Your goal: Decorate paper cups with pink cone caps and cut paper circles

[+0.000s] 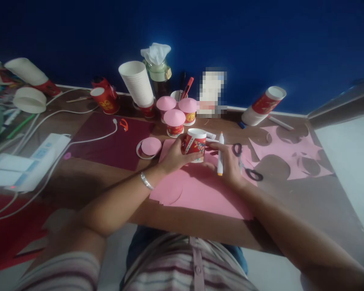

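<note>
Cones (174,117) are already topping three cups (175,130) on the desk (109,178). Left fingers (194,157) are gripping an open cup (195,142) over pink paper (200,194), right fingers (214,146) are holding a marker (220,159); this cup, lacking a cone, is seemingly remaining unfinished.

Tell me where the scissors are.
In the head view, the scissors lie just right of the right hand, by the right edge of the pink paper, left of the scraps.
</note>
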{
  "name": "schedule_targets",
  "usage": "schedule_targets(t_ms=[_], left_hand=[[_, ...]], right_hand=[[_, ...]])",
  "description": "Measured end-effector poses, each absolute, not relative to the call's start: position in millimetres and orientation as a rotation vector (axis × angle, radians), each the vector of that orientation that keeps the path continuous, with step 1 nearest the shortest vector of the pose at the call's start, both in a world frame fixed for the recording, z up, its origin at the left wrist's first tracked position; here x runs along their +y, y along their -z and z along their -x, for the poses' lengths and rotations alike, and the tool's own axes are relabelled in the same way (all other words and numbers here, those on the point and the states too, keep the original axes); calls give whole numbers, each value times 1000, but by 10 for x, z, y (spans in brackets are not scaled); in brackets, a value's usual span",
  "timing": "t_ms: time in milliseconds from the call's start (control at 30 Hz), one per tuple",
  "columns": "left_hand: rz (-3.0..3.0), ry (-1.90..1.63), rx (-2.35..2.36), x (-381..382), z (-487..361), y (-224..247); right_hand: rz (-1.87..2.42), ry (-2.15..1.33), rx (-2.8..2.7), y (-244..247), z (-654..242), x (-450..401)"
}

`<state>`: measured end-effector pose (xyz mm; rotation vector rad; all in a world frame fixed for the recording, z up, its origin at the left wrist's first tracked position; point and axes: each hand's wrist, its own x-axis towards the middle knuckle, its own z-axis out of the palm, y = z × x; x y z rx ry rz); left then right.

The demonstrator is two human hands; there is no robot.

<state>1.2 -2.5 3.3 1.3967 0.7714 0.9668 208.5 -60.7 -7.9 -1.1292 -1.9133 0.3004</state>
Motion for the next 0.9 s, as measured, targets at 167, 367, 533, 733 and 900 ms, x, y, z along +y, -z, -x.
schedule_targets(t_ms=[167,367,533,733,900], left_hand=[[-1541,-1001,737,-32,-37,-14],[-1436,-865,580,-17,6,1],[-1458,-961,738,-51,-16,22],[-1796,-1050,894,-89,-63,19],[-1864,-982,907,-135,-84,16]], right_hand=[[1191,-366,-1921,82,-2049,-628],[1266,-438,-1832,50,-2024,-640],[1222,-473,-1769,61,-2019,-614],[1177,-597,-1736,102,-2035,-575],[1264,-522,-1719,115,-2029,-587]])
